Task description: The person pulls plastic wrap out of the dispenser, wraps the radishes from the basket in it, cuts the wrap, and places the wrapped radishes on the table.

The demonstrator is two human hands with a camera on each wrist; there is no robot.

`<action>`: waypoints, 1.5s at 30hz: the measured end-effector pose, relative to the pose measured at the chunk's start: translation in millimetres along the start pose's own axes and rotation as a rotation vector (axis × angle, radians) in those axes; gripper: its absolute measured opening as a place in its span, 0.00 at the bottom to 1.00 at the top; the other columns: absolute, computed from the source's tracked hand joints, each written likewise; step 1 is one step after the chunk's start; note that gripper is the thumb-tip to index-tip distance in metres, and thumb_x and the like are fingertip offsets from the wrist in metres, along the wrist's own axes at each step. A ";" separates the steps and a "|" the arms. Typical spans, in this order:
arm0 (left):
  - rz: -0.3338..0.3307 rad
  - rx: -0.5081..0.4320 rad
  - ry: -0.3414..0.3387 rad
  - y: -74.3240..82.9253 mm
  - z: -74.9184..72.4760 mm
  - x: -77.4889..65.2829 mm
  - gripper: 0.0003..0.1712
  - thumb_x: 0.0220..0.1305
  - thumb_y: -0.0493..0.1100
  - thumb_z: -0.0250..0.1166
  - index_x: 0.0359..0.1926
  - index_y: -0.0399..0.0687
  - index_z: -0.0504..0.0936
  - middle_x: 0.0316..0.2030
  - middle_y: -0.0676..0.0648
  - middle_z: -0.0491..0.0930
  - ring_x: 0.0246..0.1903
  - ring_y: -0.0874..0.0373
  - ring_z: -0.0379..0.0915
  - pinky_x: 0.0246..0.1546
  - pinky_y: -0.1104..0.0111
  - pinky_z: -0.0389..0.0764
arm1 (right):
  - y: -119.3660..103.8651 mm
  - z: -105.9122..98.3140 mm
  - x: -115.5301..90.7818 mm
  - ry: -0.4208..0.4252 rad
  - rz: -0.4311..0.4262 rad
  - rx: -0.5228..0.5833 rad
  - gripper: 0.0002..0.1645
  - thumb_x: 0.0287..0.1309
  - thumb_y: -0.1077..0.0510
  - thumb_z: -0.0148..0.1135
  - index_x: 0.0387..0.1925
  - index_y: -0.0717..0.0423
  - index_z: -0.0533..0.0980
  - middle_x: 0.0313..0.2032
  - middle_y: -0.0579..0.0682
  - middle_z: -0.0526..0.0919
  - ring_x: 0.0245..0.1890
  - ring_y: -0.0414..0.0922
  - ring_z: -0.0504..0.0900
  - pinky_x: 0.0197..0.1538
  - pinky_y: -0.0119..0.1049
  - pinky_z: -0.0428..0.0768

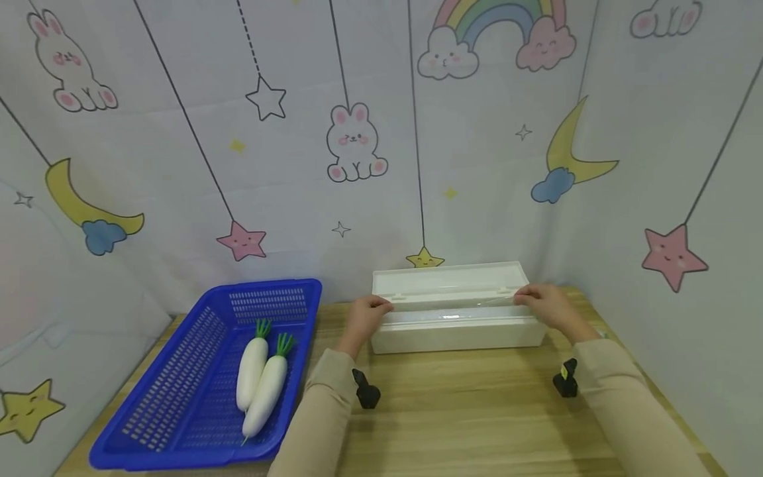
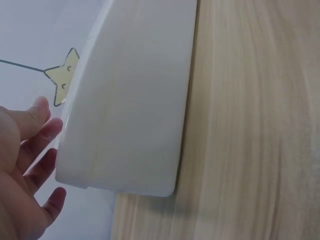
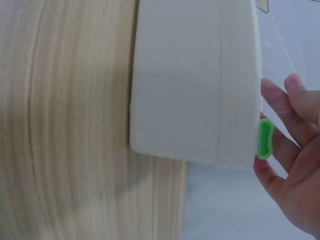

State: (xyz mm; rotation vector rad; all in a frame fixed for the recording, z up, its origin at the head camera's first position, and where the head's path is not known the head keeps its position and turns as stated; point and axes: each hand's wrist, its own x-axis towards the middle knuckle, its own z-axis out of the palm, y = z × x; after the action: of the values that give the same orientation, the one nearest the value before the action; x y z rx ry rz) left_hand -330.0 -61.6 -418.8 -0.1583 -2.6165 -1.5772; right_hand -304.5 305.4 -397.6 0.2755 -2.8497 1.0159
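Observation:
A long white cling film dispenser box [image 1: 459, 336] stands on the table with its lid [image 1: 453, 278] raised at the back. Clear cling film [image 1: 450, 314] stretches along its opening. At the box's left end, my left hand [image 1: 365, 317] pinches the film's edge between thumb and forefinger. My right hand [image 1: 551, 308] pinches the film at the right end; in the right wrist view a clear strand runs up from those fingertips [image 3: 295, 82]. Beside that hand's fingers, a small green piece [image 3: 265, 139] sits at the box's edge. The left wrist view shows the other fingers [image 2: 42, 172] spread near the box corner.
To the left lies a blue plastic basket [image 1: 179, 358] holding two white radishes [image 1: 265, 396] with green tops. Black wrist-worn devices [image 1: 367, 393] show under both forearms. A patterned cloth wall [image 1: 298, 199] rises right behind the wooden table [image 1: 465, 411].

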 end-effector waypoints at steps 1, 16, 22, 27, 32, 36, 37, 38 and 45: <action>-0.005 -0.008 0.001 1.0 -0.8 0.7 0.10 0.62 0.43 0.66 0.37 0.39 0.86 0.39 0.43 0.84 0.40 0.51 0.76 0.41 0.59 0.76 | -1.2 -0.9 0.5 -0.006 0.014 0.006 0.20 0.69 0.52 0.54 0.46 0.67 0.78 0.46 0.65 0.81 0.47 0.61 0.77 0.46 0.52 0.76; 0.005 -0.099 0.005 16.0 -10.6 8.5 0.08 0.63 0.39 0.65 0.36 0.36 0.85 0.31 0.44 0.85 0.34 0.55 0.81 0.42 0.62 0.78 | -15.5 -19.5 4.1 -0.048 0.080 0.195 0.22 0.72 0.56 0.50 0.52 0.73 0.72 0.48 0.66 0.82 0.49 0.60 0.80 0.52 0.50 0.78; 0.013 -0.140 0.003 22.2 -15.6 10.0 0.08 0.62 0.37 0.65 0.35 0.34 0.85 0.29 0.45 0.84 0.33 0.55 0.81 0.44 0.61 0.77 | -21.4 -26.4 5.2 -0.021 0.065 0.241 0.21 0.71 0.58 0.51 0.52 0.76 0.72 0.45 0.66 0.83 0.46 0.55 0.83 0.48 0.41 0.81; 0.025 -0.168 -0.005 27.0 -20.6 10.9 0.08 0.63 0.38 0.65 0.35 0.35 0.85 0.30 0.44 0.85 0.36 0.52 0.81 0.51 0.56 0.75 | -27.2 -31.3 5.5 0.000 0.063 0.262 0.22 0.71 0.59 0.51 0.53 0.77 0.71 0.46 0.67 0.82 0.45 0.52 0.84 0.46 0.37 0.82; 0.038 -0.163 -0.013 32.0 -25.8 12.2 0.10 0.64 0.40 0.64 0.38 0.34 0.84 0.32 0.43 0.85 0.40 0.50 0.81 0.55 0.53 0.74 | -31.2 -35.7 7.0 0.017 0.081 0.262 0.24 0.71 0.57 0.50 0.55 0.76 0.70 0.48 0.67 0.82 0.46 0.51 0.84 0.47 0.36 0.82; 0.035 -0.181 0.003 38.8 -30.1 13.9 0.10 0.64 0.39 0.65 0.36 0.35 0.84 0.32 0.43 0.85 0.39 0.51 0.81 0.52 0.54 0.75 | -36.0 -39.7 8.1 0.038 0.077 0.272 0.24 0.71 0.57 0.50 0.55 0.76 0.70 0.49 0.67 0.81 0.46 0.52 0.84 0.47 0.37 0.81; 0.033 -0.184 0.006 40.8 -30.7 14.4 0.09 0.63 0.39 0.65 0.35 0.35 0.84 0.31 0.44 0.85 0.39 0.52 0.81 0.51 0.54 0.76 | -37.0 -41.0 8.0 0.044 0.080 0.269 0.23 0.71 0.57 0.50 0.55 0.76 0.70 0.49 0.67 0.81 0.46 0.52 0.84 0.47 0.37 0.81; 0.032 -0.191 0.008 42.9 -31.3 14.8 0.09 0.63 0.39 0.65 0.35 0.35 0.84 0.31 0.43 0.85 0.38 0.52 0.81 0.50 0.55 0.77 | -38.1 -42.4 7.9 0.050 0.084 0.265 0.23 0.71 0.57 0.50 0.54 0.75 0.71 0.49 0.67 0.81 0.47 0.52 0.84 0.48 0.38 0.81; 0.049 -0.196 0.041 59.1 -36.9 15.3 0.09 0.63 0.37 0.64 0.36 0.33 0.85 0.31 0.42 0.85 0.35 0.54 0.81 0.46 0.60 0.79 | -49.6 -54.1 8.9 0.071 0.104 0.249 0.23 0.71 0.53 0.50 0.53 0.71 0.72 0.49 0.65 0.82 0.50 0.57 0.82 0.49 0.40 0.81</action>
State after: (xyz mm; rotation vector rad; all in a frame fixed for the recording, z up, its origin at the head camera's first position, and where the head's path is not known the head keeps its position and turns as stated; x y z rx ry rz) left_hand -336.8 -66.1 -347.9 -0.1989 -2.4052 -1.7984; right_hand -301.0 300.8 -323.9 0.1089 -2.6978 1.3734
